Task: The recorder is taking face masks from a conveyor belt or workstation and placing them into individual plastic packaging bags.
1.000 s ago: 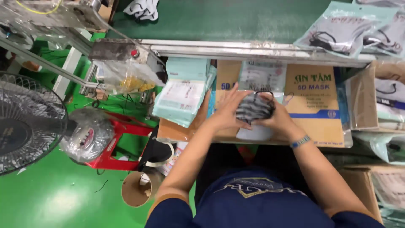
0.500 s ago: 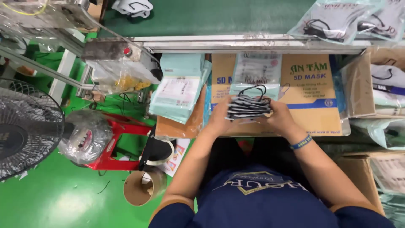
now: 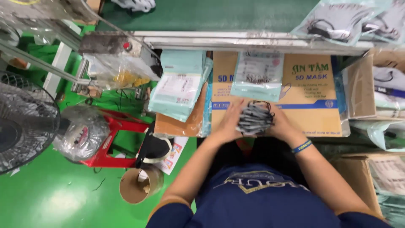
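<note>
From the head camera, a stack of grey and black face masks [image 3: 254,118] sits just right of the frame's centre on a flat tan cardboard box [image 3: 312,116], pressed between the two hands. The left hand [image 3: 229,122] lies at the stack's nine o'clock side with its fingers extended and flat against the edge; the right hand [image 3: 282,124] closes round the three o'clock side, fingers curled onto the stack, a blue wristband [image 3: 302,146] on that wrist. The masks look light, soft and springy, likely to fan out or slide off one another if gripped loosely, so the sound hold seems to be squeezing both short sides at once with the ear loops tucked in; how many masks are in the stack cannot be counted, as the layers blur together. At twelve o'clock from the stack lies one pale teal pouch [image 3: 257,75], slippery-looking film and thin. At ten o'clock one pile of similar teal pouches [image 3: 179,86] leans over the box edge, its count unclear. Toward one o'clock, on the green belt [image 3: 219,14], at least two filled pouches [image 3: 337,21] show. At nine o'clock stand one red stool [image 3: 110,141] and one fan [image 3: 23,122], and at seven o'clock is one cardboard roll core [image 3: 139,188] on the green floor.
</note>
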